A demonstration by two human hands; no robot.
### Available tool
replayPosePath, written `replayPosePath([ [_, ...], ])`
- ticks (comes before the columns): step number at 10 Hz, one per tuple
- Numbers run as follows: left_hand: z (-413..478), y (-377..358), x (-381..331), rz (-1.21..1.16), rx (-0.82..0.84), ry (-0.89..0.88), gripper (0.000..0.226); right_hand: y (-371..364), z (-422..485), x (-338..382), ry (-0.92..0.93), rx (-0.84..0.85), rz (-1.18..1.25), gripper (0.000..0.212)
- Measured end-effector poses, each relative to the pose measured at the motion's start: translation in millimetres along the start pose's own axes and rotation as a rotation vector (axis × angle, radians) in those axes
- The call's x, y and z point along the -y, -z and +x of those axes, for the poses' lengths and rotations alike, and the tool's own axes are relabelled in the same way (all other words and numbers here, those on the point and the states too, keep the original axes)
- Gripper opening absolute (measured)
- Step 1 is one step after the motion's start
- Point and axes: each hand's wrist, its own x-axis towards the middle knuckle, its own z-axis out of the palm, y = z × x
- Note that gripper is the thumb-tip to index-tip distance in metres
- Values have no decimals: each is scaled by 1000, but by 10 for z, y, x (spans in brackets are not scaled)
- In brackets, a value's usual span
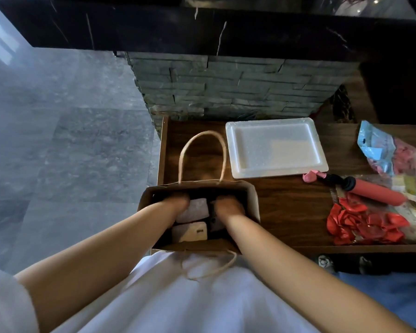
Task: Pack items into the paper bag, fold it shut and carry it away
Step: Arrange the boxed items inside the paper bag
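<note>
Both hands, left hand and right hand, reach inside the open paper bag at frame centre. Between them lies a grey packet; finger positions are hidden, so grip cannot be told. Neither hand looks nearer.

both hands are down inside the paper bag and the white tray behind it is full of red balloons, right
Not quite. In the head view the white tray is empty; the red balloons lie on the table to the right of the paper bag. The left hand and right hand are indeed inside it.

Fingers of both hands hidden inside paper bag, grip unreadable — balloon packet cut off at right edge
</note>
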Motion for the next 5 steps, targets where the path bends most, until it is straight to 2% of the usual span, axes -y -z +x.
replayPosePath([
  [1,-102,-64,-63,481,124,-256,41,72,32,45,-23,74,114,39],
  [2,-138,-158,9,912,234,-286,54,47,117,112,-109,141,211,45],
  [3,-141,-160,52,1202,117,-264,60,11,212,82,-89,142,37,40],
  [4,-191,-100,13,1130,142,-220,41,-27,208,-3,-47,162,-175,34],
  [5,-211,-7,-83,1115,178,-206,37,-48,219,-82,-37,194,-341,34],
])
